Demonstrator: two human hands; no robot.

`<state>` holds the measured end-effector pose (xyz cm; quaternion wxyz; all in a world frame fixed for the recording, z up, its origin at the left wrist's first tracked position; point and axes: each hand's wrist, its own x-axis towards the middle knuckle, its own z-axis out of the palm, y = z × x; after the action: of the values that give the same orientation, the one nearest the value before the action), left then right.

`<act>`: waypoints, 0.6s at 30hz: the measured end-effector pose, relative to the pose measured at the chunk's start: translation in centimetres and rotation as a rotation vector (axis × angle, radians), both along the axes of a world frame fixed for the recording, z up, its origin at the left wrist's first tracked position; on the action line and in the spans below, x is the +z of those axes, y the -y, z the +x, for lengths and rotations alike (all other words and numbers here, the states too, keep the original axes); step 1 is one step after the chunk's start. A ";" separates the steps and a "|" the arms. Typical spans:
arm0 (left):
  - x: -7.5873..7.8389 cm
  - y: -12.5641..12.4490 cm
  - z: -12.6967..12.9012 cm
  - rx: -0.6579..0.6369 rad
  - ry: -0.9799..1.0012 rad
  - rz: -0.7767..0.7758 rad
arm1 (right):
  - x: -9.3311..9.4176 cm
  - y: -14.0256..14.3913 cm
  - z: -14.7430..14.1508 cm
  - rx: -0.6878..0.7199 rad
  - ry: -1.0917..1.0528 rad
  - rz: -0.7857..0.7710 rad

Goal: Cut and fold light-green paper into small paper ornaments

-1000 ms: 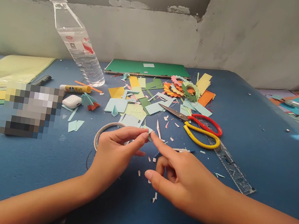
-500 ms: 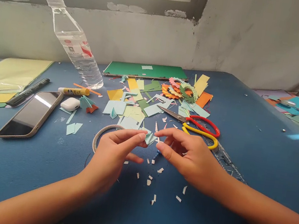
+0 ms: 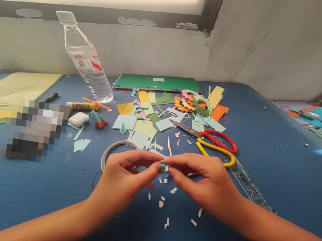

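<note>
A small folded piece of light blue paper [image 3: 165,167] is pinched between my two hands above the blue table [image 3: 52,205]. My left hand [image 3: 128,170] grips its left side between thumb and fingers. On the other side, the thumb and forefinger of my right hand [image 3: 201,173] press on the paper. Just behind my hands are a roll of tape [image 3: 106,153], partly covered by my left hand, and a thin pointed white tool [image 3: 169,146]. Scissors [image 3: 221,143] with one red and one yellow handle lie beyond my right hand, partly over a clear ruler [image 3: 252,192].
Paper scraps [image 3: 143,128] and scalloped paper rings [image 3: 192,102] cover the back middle. A water bottle [image 3: 92,71], glue stick [image 3: 84,105], white earbud case [image 3: 78,119], marker [image 3: 49,97] and blurred-out phone [image 3: 37,129] lie left. A green board [image 3: 157,83] rests near the wall.
My right hand has moved left and closed on the folded paper, which my left hand was holding alone. The view has tilted slightly up, so things sit lower.
</note>
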<state>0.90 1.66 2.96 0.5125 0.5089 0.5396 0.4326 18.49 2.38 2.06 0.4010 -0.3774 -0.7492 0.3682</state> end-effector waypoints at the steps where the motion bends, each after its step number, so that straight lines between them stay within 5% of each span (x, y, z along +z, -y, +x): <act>1: 0.0 0.0 0.0 -0.007 -0.013 0.016 | -0.1 0.0 0.0 0.010 0.006 0.054; 10: 0.5 -0.1 -0.6 -0.139 0.006 0.043 | -0.4 -0.1 0.4 0.096 0.007 0.434; 18: 0.9 0.1 -0.7 -0.199 0.116 -0.081 | -0.4 -0.2 0.7 0.055 0.044 0.536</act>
<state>0.16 1.57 3.91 0.6035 0.5127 0.4730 0.3863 19.21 2.55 1.68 0.4601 -0.2450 -0.8384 0.1592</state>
